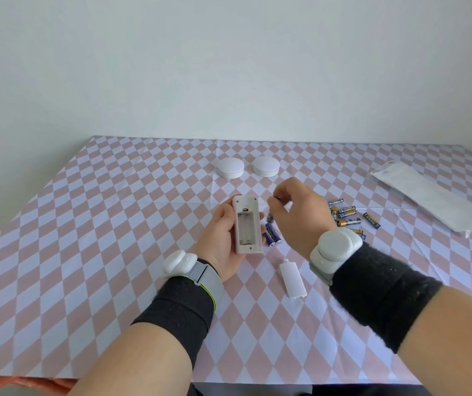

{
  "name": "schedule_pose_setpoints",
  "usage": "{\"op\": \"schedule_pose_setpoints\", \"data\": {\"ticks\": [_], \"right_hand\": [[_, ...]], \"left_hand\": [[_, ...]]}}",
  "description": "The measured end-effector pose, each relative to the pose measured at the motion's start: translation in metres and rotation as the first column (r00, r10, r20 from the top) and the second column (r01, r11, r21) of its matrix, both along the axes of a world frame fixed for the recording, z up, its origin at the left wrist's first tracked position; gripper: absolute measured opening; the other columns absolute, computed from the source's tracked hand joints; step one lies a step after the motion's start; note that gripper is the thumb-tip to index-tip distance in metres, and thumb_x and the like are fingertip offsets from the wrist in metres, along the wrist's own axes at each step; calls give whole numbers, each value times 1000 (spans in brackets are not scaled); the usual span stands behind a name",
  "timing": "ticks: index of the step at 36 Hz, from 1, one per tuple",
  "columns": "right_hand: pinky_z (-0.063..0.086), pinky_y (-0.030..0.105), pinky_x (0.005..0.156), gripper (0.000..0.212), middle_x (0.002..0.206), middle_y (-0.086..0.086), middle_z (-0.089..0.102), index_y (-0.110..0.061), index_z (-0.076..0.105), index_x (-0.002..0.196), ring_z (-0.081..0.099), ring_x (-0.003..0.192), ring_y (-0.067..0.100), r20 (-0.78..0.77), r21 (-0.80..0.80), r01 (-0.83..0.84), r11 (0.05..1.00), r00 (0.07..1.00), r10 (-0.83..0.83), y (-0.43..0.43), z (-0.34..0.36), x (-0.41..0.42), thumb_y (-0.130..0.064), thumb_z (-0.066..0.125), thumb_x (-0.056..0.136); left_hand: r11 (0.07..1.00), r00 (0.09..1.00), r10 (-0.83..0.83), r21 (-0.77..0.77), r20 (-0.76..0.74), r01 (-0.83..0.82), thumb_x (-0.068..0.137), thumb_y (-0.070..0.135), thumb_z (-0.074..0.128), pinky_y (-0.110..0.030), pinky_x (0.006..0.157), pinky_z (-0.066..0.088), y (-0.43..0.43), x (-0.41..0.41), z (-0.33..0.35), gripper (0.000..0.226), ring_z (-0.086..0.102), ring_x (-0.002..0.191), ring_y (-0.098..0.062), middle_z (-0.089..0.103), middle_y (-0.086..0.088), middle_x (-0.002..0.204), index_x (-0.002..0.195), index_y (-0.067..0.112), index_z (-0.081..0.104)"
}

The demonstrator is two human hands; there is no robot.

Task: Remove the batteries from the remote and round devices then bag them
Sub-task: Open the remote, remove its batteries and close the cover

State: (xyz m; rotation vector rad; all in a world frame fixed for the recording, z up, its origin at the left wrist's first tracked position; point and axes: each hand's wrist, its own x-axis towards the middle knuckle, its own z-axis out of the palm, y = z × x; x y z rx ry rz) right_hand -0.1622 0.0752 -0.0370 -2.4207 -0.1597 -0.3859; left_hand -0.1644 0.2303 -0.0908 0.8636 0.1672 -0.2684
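Head view looks down on a table covered by a pink-and-white diamond-patterned cloth [114, 252]. The left hand [223, 238] cradles a white rectangular plastic remote [246, 224] back-side up, fingers wrapped around its edges, so the open battery bay faces the person and stays steady. The bay looks empty. The right hand [294, 215] hovers just beside the remote, thumb and fingertips pinched narrowly on what appears to be a small dark battery [270, 217], though the blur makes that hard to confirm. Below that hand, two blue cylindrical batteries [272, 237] lie on the cloth next to the remote, probably set there as they came out. The remote's white plastic battery cover [292, 278] lies apart, nearer the person, out of the way of the work. A loose cluster of blue and gold batteries [346, 214] sits right of the hands, near the flat white plastic bag [435, 195] that waits at the right edge for bagging. Two white round puck-shaped devices [247, 166] stand side by side farther back, seemingly closed and untouched.
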Motion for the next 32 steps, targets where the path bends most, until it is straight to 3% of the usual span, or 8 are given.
{"op": "schedule_pose_setpoints", "data": {"ticks": [4, 8, 12, 15, 19, 24, 28, 32], "right_hand": [[55, 36, 73, 7, 93, 1, 68, -25, 57, 98, 62, 79, 22, -253, -247, 15, 969, 964, -80, -19, -23, 15, -29, 52, 96], [55, 38, 77, 20, 106, 2, 64, -29, 62, 111, 62, 86, 22, -318, -285, -20, 958, 945, -75, -21, -35, 13, -33, 47, 98], [54, 39, 72, 22, 105, -3, 58, -28, 62, 114, 60, 82, 20, -58, -199, -21, 980, 998, 10, -12, -32, -3, -36, 47, 99], [52, 37, 61, 23, 94, -9, 58, -28, 63, 112, 59, 72, 18, 97, -197, -220, 955, 965, 242, 0, -26, -21, -40, 52, 96], [51, 35, 60, 28, 94, -6, 60, -26, 64, 111, 61, 73, 21, 48, -342, -395, 853, 899, 436, 6, -27, -29, -44, 56, 92], [42, 32, 66, 29, 103, 0, 61, -21, 64, 116, 62, 83, 28, -12, -418, -389, 821, 906, 424, 11, -28, -30, -40, 56, 97], [49, 39, 78, 33, 115, 0, 60, -18, 58, 121, 60, 95, 27, -88, -461, -381, 802, 918, 386, 15, -30, -30, -41, 46, 101], [47, 38, 70, 34, 111, 5, 60, -13, 57, 118, 62, 92, 31, -44, -547, -350, 760, 919, 392, 20, -33, -32, -39, 42, 103]], "left_hand": [[1000, 1000, -14, 21, -20, 15, 110, 39, 29, -43, 64, 59, 0, -1, 1, 43, 67, 102, -36, 63, -22, 133, 141, 22, 53], [999, 1000, -15, 45, -7, 15, 109, 40, 28, -41, 60, 59, 0, -1, 1, 44, 69, 98, -35, 70, -18, 121, 141, 22, 53], [999, 1000, -15, 40, 4, 15, 110, 41, 28, -41, 63, 59, 1, -1, 1, 45, 70, 94, -34, 69, -18, 122, 138, 22, 56], [999, 1000, -18, -30, -8, 17, 110, 39, 30, -41, 62, 59, 1, -1, 1, 42, 73, 88, -30, 69, -15, 117, 135, 20, 57], [996, 999, -18, -84, -36, 15, 110, 39, 32, -37, 61, 59, 3, 0, 1, 38, 74, 84, -26, 70, -13, 110, 135, 23, 56], [999, 999, -24, -48, -31, 23, 110, 38, 33, -33, 61, 59, 4, -2, 2, 33, 74, 81, -22, 76, -8, 98, 130, 26, 57], [1000, 999, -6, -26, -40, 4, 110, 35, 34, -32, 58, 57, 2, -3, 4, 29, 70, 88, -24, 74, -8, 103, 121, 26, 59], [1000, 999, 15, -2, -50, -16, 110, 35, 34, -36, 67, 57, 1, -3, 4, 32, 65, 117, -34, 69, -13, 127, 129, 21, 56]]}}
